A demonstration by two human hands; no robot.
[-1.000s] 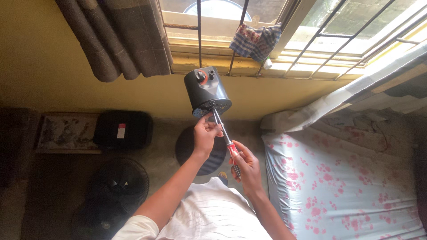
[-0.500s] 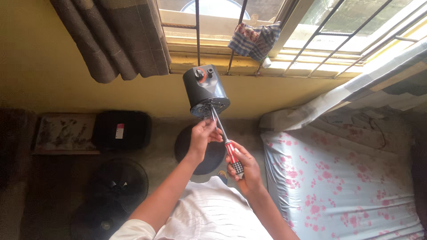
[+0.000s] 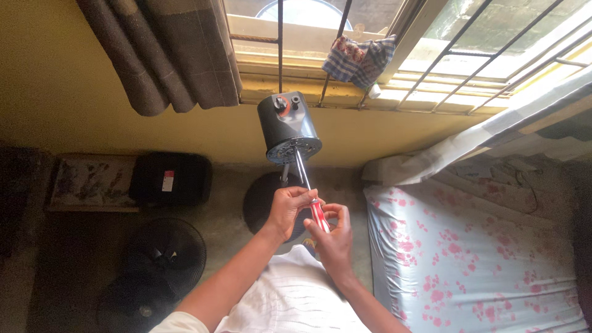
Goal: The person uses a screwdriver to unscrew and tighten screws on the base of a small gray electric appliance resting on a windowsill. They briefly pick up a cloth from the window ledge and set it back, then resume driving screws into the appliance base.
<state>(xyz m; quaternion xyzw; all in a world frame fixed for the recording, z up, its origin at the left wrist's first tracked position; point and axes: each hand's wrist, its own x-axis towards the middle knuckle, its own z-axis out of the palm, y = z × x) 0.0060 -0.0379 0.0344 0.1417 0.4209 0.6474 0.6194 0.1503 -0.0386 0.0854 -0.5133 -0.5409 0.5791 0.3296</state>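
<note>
A dark grey fan motor housing [image 3: 288,126] stands on a thin pole [image 3: 284,173] above a round black base [image 3: 260,202]. My right hand [image 3: 335,239] grips the red handle of a screwdriver [image 3: 318,214]. Its metal shaft slants up to the underside of the motor. My left hand [image 3: 288,211] is closed around the pole just below the motor, with its thumb against the top of the red handle. My white shirt fills the bottom centre.
A barred window with a checked cloth [image 3: 361,58] and a grey curtain [image 3: 163,52] is above. A floral mattress [image 3: 481,259] lies to the right. Black fan grilles [image 3: 165,251], a black case [image 3: 171,179] and a shelf [image 3: 91,183] are on the left floor.
My left hand has slid a little down the pole, away from the motor. The screwdriver and my right hand stay at nearly the same spot.
</note>
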